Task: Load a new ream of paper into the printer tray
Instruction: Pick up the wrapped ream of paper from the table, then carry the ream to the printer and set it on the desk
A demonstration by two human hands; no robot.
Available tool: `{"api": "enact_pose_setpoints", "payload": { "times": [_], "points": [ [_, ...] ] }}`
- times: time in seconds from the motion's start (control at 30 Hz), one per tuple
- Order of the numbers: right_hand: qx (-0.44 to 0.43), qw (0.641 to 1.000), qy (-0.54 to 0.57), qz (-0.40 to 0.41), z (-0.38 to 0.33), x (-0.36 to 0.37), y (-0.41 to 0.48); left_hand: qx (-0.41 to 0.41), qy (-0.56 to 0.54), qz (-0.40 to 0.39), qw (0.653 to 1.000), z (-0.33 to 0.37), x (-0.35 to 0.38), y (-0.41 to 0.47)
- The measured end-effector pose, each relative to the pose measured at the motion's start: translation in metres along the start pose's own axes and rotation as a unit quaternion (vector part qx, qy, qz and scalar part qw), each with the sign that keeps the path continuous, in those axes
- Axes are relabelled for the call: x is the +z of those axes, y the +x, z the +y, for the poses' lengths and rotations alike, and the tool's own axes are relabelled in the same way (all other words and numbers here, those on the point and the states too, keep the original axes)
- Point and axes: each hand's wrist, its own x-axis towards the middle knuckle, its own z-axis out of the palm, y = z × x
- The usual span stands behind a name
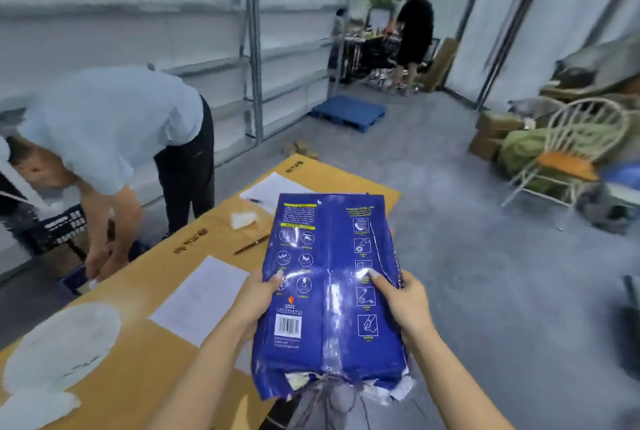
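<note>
A ream of paper in a glossy blue wrapper [329,291] is held up in front of me, its printed back side with icons and a barcode facing me. The wrapper's near end is torn open, with white edges showing. My left hand [256,298] grips its left edge, thumb on top. My right hand [398,298] grips the right edge the same way. No printer or printer tray is visible.
A cardboard-covered table [145,360] to my left holds loose white sheets [204,298], a pen and a crumpled tissue. A person in a light shirt [114,124] bends over at the left. Metal shelving stands behind, a chair [571,152] and boxes at right, another person far back.
</note>
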Motion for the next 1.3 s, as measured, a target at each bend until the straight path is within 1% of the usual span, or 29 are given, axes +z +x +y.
{"api": "enact_pose_setpoints", "payload": {
  "times": [0.13, 0.33, 0.53, 0.7, 0.8, 0.9, 0.97, 1.0, 1.07, 1.17, 1.3],
  "points": [
    [-0.004, 0.992, 0.053, 0.116, -0.007, -0.095, -0.039, 0.002, 0.033, -0.115, 0.993, 0.013, 0.093, -0.009],
    [-0.022, 0.956, 0.093, 0.279, 0.003, -0.231, -0.121, 0.013, 0.091, -0.26, 0.961, 0.004, 0.234, -0.061],
    [-0.031, 0.908, 0.113, 0.403, 0.038, -0.341, -0.231, 0.002, 0.125, -0.4, 0.908, -0.033, 0.348, -0.147],
    [-0.027, 0.857, 0.132, 0.498, 0.055, -0.388, -0.323, -0.027, 0.165, -0.489, 0.856, -0.06, 0.412, -0.217],
    [-0.026, 0.82, 0.146, 0.553, 0.065, -0.404, -0.372, -0.015, 0.178, -0.56, 0.809, -0.069, 0.447, -0.257],
    [-0.04, 0.773, 0.185, 0.606, 0.068, -0.404, -0.424, -0.002, 0.196, -0.615, 0.764, -0.08, 0.476, -0.302],
    [-0.064, 0.734, 0.238, 0.633, 0.071, -0.399, -0.46, 0.006, 0.202, -0.656, 0.727, -0.088, 0.491, -0.334],
    [-0.078, 0.711, 0.267, 0.646, 0.072, -0.397, -0.479, 0.005, 0.202, -0.679, 0.706, -0.093, 0.497, -0.351],
    [-0.102, 0.653, 0.306, 0.686, 0.072, -0.386, -0.517, 0.002, 0.198, -0.721, 0.664, -0.103, 0.503, -0.388],
    [-0.107, 0.566, 0.308, 0.757, 0.076, -0.36, -0.576, -0.018, 0.197, -0.775, 0.6, -0.12, 0.502, -0.445],
    [-0.084, 0.474, 0.286, 0.829, 0.089, -0.316, -0.645, -0.049, 0.206, -0.833, 0.511, -0.147, 0.483, -0.518]
  ]
}}
